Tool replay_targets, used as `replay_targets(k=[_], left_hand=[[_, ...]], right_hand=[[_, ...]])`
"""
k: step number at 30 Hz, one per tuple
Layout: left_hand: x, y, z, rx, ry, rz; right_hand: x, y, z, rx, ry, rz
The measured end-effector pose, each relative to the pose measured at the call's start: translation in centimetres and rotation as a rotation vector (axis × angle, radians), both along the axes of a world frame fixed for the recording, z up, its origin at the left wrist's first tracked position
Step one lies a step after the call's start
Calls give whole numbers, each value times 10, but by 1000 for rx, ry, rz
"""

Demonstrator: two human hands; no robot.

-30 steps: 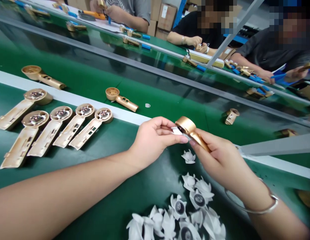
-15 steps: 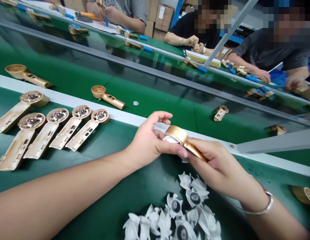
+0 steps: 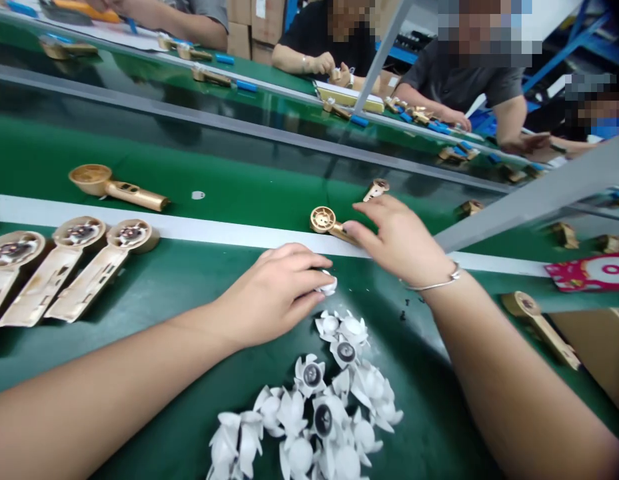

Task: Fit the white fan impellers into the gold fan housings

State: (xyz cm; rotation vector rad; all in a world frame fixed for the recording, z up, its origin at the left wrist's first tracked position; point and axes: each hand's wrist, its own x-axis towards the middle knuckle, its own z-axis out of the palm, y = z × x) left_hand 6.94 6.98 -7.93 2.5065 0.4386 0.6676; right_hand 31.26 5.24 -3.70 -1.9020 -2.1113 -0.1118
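My left hand [image 3: 274,293] is curled over a small white petal-shaped piece [image 3: 328,283] and holds it just above the green belt [image 3: 429,393]. Beyond the white rail, a gold housing [image 3: 323,219] lies with its round end showing a ribbed metal centre. My right hand [image 3: 399,240] is over its handle, fingers apart, with the thumb tip at the handle. A heap of several white petal-shaped pieces [image 3: 314,393], some with dark round centres, lies below my hands.
Several open gold housings [image 3: 79,237] lie in a row at left. A gold cup-ended housing [image 3: 109,183] lies past the white rail [image 3: 189,230]. A grey beam [image 3: 534,197] crosses at right, above a pink printed card [image 3: 589,272]. Co-workers sit across the belts.
The gold housing has left my hands and now lies on the belt. The white piece is no longer against it. My view has swung right, shifting the row leftward.
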Motion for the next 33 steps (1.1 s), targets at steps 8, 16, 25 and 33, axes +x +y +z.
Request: replay_targets(k=[8,16,25,33], left_hand=[[1,-2,7,-10,114,124],[2,-2,4,27,216,197],[-4,3,10,-275,-46,291],[0,-1,10,-868,-364,259]], right_hand=[[44,-121,3,-153,52,-92],[43,-145,-20,-150,-19,152],[44,-134,-4,-133,-259,335],[33,-120,-13,-85,-67,220]])
